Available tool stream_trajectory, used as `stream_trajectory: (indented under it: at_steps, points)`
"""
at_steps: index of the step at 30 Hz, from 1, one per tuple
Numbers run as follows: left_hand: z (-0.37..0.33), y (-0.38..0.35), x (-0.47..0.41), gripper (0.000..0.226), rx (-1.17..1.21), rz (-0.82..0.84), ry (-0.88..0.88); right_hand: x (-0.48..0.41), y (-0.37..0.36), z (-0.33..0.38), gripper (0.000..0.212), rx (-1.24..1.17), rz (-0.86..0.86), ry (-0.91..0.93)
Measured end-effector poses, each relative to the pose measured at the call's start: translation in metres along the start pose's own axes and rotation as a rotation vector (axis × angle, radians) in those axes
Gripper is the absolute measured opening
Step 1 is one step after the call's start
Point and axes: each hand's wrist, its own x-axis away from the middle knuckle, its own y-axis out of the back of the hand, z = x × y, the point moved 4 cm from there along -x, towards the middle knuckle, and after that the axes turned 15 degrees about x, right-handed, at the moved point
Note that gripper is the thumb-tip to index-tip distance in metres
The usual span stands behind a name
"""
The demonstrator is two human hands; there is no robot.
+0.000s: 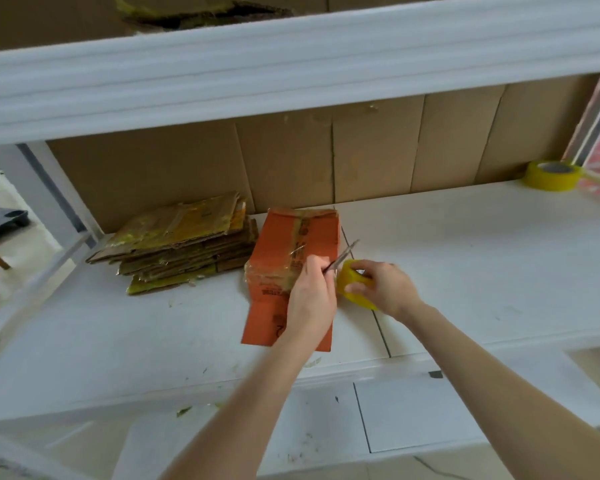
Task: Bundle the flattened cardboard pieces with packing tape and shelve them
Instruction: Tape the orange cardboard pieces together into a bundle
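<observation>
An orange flattened cardboard bundle (284, 268) lies on the white shelf (465, 265), with tape across its middle. My left hand (312, 296) rests over its right edge and grips a pair of scissors (342, 256), blades pointing up and right. My right hand (385, 287) holds a yellow packing tape roll (352, 289) right beside the bundle. To the left sits a stack of brown flattened cardboard pieces (181, 240) with yellowish tape on them.
A second yellow tape roll (551, 174) stands at the shelf's far right corner. Brown cardboard sheets (326, 161) line the back. A white upper shelf beam (291, 71) hangs overhead, with cardboard above it. A lower shelf (413, 410) shows below.
</observation>
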Motion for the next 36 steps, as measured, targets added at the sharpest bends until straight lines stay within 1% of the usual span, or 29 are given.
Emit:
stream_trajectory:
  at_steps: [2,4,8,10,13,18,23,29,33,36]
  points:
    - [0.010,-0.010,-0.002,0.013,-0.076,0.003,0.102,0.007,-0.007,-0.006,0.057,0.086,0.031,0.023]
    - [0.019,-0.011,0.000,0.011,-0.125,-0.009,0.127,0.013,-0.015,-0.010,0.060,0.205,0.033,0.028]
    - [0.023,-0.014,-0.005,0.006,-0.187,-0.013,0.175,0.015,-0.004,-0.018,0.045,0.352,-0.119,0.039]
    - [0.023,-0.016,-0.008,0.005,-0.234,-0.014,0.199,0.015,0.007,-0.032,0.038,0.391,-0.156,0.003]
    - [0.024,-0.019,-0.009,0.003,-0.259,-0.029,0.207,0.014,0.010,-0.048,0.037,0.377,-0.120,-0.019]
    - [0.023,-0.017,-0.010,0.002,-0.247,-0.031,0.205,0.008,0.009,-0.038,0.041,0.416,-0.059,0.037]
    - [0.023,-0.017,-0.009,0.002,-0.230,-0.027,0.198,0.003,0.010,-0.034,0.032,0.425,-0.072,0.033]
    - [0.030,-0.015,-0.009,0.002,-0.241,-0.005,0.181,0.010,0.011,-0.037,0.030,0.398,-0.130,-0.025]
    - [0.034,-0.013,-0.011,0.006,-0.250,-0.001,0.204,0.014,0.013,-0.038,0.033,0.428,-0.099,-0.021]
    - [0.037,-0.012,-0.012,0.009,-0.268,-0.010,0.220,0.018,0.015,-0.039,0.032,0.422,-0.079,0.001]
